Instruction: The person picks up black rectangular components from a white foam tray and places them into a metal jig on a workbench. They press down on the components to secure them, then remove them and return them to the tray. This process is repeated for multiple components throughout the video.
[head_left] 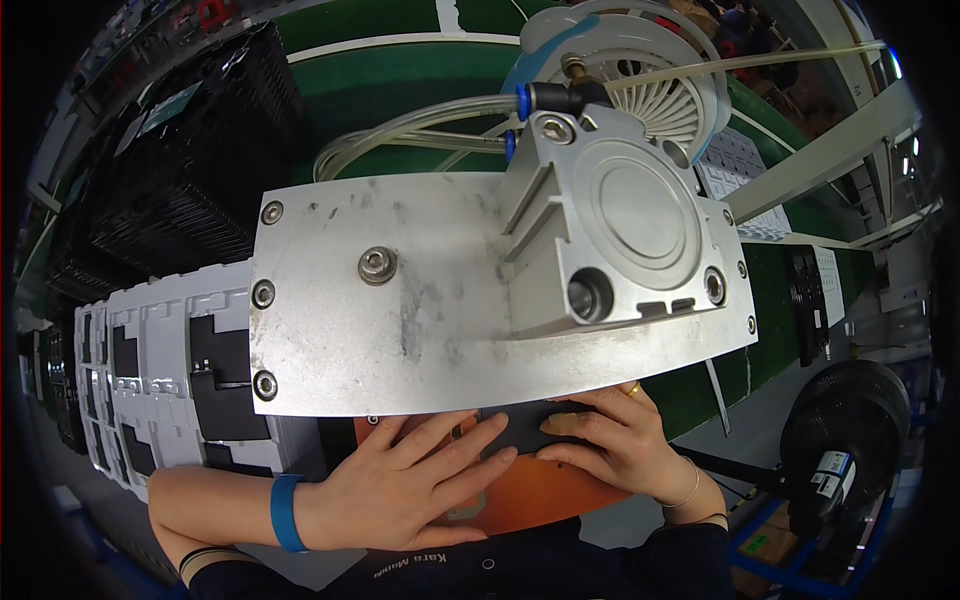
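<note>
My left hand (415, 480) lies with fingers stretched and spread, fingertips on or just over a dark flat piece (512, 428). That piece rests on an orange plate (560, 492) with cut-outs, close in front of my body. From the right, my right hand (620, 440) holds the dark piece's right edge with bent fingers; one fingertip wears a yellowish cover. Above both hands, a silver metal plate (330, 330) bears a pneumatic cylinder (635, 215) and hides the far part of the dark piece and some right fingertips.
White trays (155, 360) with black parts stand at left, before stacked black trays (190, 150). Clear air hoses (430, 112) run from the cylinder. Behind it is a white-and-blue fan (650, 90) on the green bench (400, 65). A black reel-like object (845, 430) stands at right.
</note>
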